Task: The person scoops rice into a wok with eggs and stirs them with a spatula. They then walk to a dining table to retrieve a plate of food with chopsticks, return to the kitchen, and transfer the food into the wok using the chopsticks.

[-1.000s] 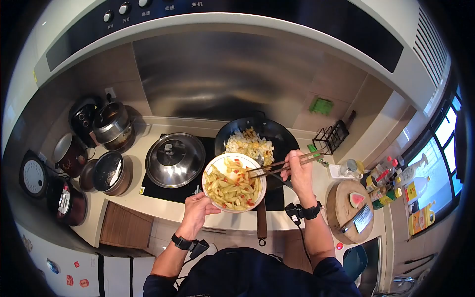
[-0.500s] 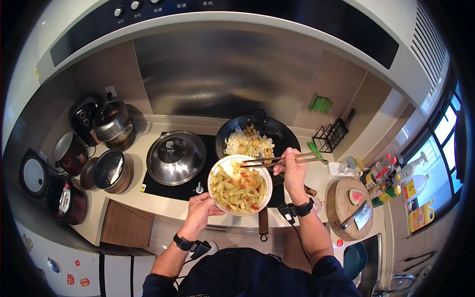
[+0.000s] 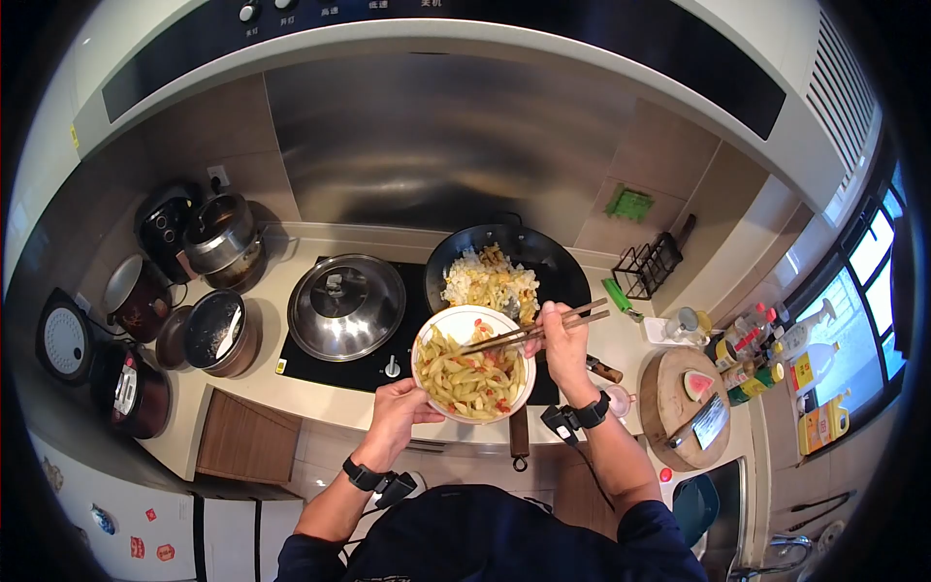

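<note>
My left hand (image 3: 400, 411) grips the left rim of a white bowl (image 3: 470, 314), which holds pale green cooked vegetable strips (image 3: 465, 383) with red bits. In my right hand (image 3: 562, 339) is a pair of brown chopsticks (image 3: 506, 339), their tips down at the vegetables inside the bowl. Just behind the bowl a black wok (image 3: 562, 262) sits on the hob, with rice and yellow bits (image 3: 490, 281) in it. The bowl overlaps the wok's near edge in view, and the wok's handle (image 3: 519, 436) shows below the bowl.
A lidded steel pan (image 3: 346, 308) stands on the black hob (image 3: 412, 291). Several pots, including a dark pan (image 3: 215, 330), are at the left. To the right are a round chopping board (image 3: 669, 417) with a knife and melon piece, several bottles (image 3: 752, 339), and a sink (image 3: 727, 504).
The chopsticks have moved lower and steeper into the vegetables, and my right hand has come slightly down and left. The bowl has shifted slightly to the right.
</note>
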`<state>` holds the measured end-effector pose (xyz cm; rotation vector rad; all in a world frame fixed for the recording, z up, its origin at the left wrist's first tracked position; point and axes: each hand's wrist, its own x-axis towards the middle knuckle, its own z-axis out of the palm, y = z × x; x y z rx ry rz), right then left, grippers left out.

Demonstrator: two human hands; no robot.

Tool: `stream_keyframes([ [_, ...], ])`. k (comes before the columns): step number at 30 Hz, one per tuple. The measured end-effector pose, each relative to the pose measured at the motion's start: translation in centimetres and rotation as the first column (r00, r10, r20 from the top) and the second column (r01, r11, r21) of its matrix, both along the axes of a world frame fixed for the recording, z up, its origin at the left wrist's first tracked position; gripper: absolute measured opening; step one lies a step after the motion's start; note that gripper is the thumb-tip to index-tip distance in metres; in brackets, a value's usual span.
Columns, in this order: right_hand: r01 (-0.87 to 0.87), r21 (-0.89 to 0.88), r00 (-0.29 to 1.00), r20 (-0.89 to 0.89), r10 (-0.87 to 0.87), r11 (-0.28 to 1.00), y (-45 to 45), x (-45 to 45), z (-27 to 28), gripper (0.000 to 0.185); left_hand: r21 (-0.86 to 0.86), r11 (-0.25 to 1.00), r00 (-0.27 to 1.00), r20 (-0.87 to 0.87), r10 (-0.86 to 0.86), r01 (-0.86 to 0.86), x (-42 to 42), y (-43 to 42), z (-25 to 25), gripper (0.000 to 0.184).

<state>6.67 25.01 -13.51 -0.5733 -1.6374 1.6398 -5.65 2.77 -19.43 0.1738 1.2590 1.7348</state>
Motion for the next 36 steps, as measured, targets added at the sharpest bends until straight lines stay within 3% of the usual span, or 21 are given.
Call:
stream_keyframes([
  [5, 0.049, -0.038, 0.999, 0.02, -0.048, 0.998, 0.0, 0.9, 0.9, 0.031, 0.02, 1.0, 1.0, 0.007, 0.011, -0.011, 0.0, 0.0, 0.8, 0.016],
  [8, 0.014, 0.104, 0.999, 0.04, -0.019, 0.994, -0.9, 0.7, 1.1, 0.03, 0.017, 1.0, 1.0, 0.005, 0.01, -0.011, -0.1, 0.2, 0.6, 0.017],
  [11, 0.066, 0.115, 0.997, 0.043, -0.071, 0.991, -0.6, 0.4, 0.3, 0.03, 0.016, 1.0, 1.0, 0.02, -0.001, 0.0, -0.1, 0.2, 0.2, 0.017],
  [13, 0.1, 0.09, 0.994, 0.029, -0.103, 0.991, -0.2, 0.3, 0.2, 0.031, 0.008, 1.0, 1.0, 0.022, -0.009, 0.008, 0.0, 0.2, 0.3, 0.017],
  [16, 0.175, -0.14, 0.982, -0.046, -0.183, 0.975, 1.2, 0.5, -0.3, 0.031, 0.014, 1.0, 1.0, 0.028, -0.007, 0.007, 0.1, -0.1, 0.4, 0.017],
  [20, 0.228, -0.248, 0.972, 0.008, -0.234, 0.942, 2.1, 0.8, 0.1, 0.03, 0.052, 0.999, 1.0, 0.017, 0.006, -0.006, 0.4, -0.2, 0.5, 0.019],
  [26, 0.232, -0.289, 0.965, -0.048, -0.256, 0.929, 2.8, 1.0, 0.7, 0.03, 0.019, 1.0, 1.0, 0.023, 0.018, -0.018, 0.3, -0.7, 0.5, 0.02],
  [31, 0.239, -0.231, 0.952, -0.134, -0.274, 0.943, 3.9, 0.4, 1.8, 0.03, 0.009, 0.999, 0.999, 0.018, 0.041, -0.041, 0.0, -1.3, 0.3, 0.022],
  [33, 0.37, -0.173, 0.905, -0.154, -0.396, 0.913, 4.2, -0.3, 2.7, 0.03, -0.006, 0.999, 0.999, 0.014, 0.047, -0.047, 0.0, -1.5, 0.3, 0.022],
  [36, 0.366, -0.068, 0.915, -0.154, -0.372, 0.928, 4.1, 0.4, 3.6, 0.03, 0.013, 0.998, 0.998, 0.017, 0.067, -0.067, -0.2, -1.6, 0.1, 0.023],
])
